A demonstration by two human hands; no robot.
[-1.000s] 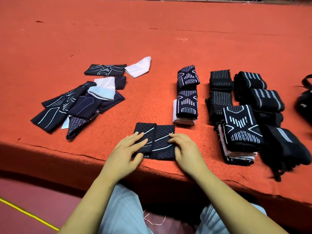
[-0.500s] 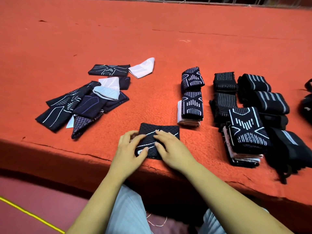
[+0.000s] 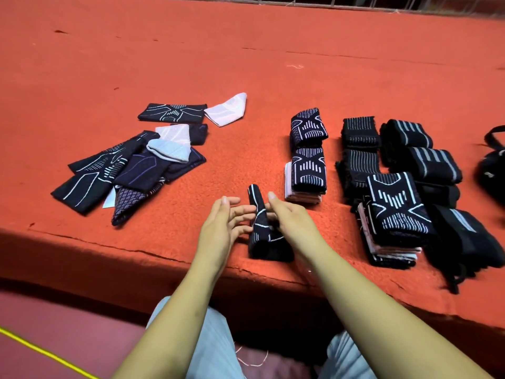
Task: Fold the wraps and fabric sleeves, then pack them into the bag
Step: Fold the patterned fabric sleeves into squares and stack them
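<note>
Near the folded stack (image 3: 307, 173), the dark sleeve (image 3: 259, 233) stands propped between the hands — left hand (image 3: 224, 225) straight-fingered against it, right hand (image 3: 291, 224) behind it, grip I cannot tell — probably to press its fold.

1. An orange carpet (image 3: 273, 36) covers the raised platform in front of me.
2. A crack (image 3: 109, 246) runs through it near the front edge.
3. A loose pale thread (image 3: 295, 67) lies far out on it.
4. A metal railing (image 3: 382, 4) lines the far side.
5. Below left, a yellow line (image 3: 46, 352) crosses the dark red floor (image 3: 54, 310).
6. My pale grey trousers (image 3: 216, 348) show at the bottom.
</note>
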